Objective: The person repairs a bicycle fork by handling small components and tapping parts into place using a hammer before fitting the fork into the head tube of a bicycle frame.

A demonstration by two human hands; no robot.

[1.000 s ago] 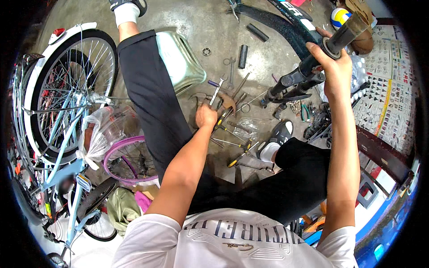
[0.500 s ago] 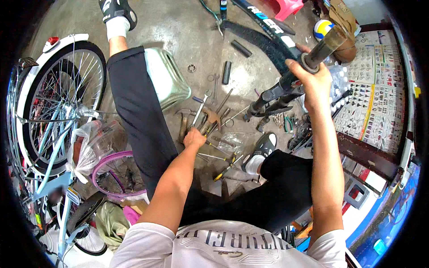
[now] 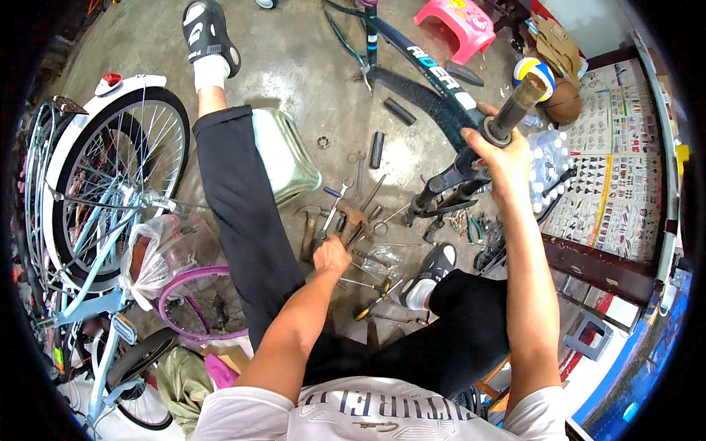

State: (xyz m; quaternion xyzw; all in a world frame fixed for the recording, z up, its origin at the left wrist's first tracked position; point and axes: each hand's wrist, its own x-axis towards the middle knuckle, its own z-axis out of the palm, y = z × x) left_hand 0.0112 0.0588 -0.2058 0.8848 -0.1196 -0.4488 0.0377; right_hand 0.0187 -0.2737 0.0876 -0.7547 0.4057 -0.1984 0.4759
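My right hand [image 3: 502, 158] is wrapped round the front end of a dark bicycle frame [image 3: 412, 98]. A thick brownish tube [image 3: 518, 109] with a dark collar rises past my thumb, and a black fork [image 3: 443, 181] points down below the hand. My left hand [image 3: 332, 255] is closed, low among tools on the floor. Its fingertips are hidden, so I cannot tell which tool it holds. Right by it lie an open-ended wrench [image 3: 335, 208], a hammer with a rusty head [image 3: 354, 214] and a wooden handle [image 3: 308, 237].
A pale green jerrycan [image 3: 283, 156] stands beside my left leg. Bicycle wheels [image 3: 165, 136] and a purple rim [image 3: 198, 270] crowd the left. Also around are two black tubes [image 3: 376, 150], a yellow-handled screwdriver [image 3: 370, 309], a pink stool [image 3: 462, 28], balls [image 3: 563, 106] and bottles [image 3: 548, 165].
My view has shifted, so the scene sits lower in the picture. The brownish tube and my right hand have swung slightly left. The left hand stays low among the tools.
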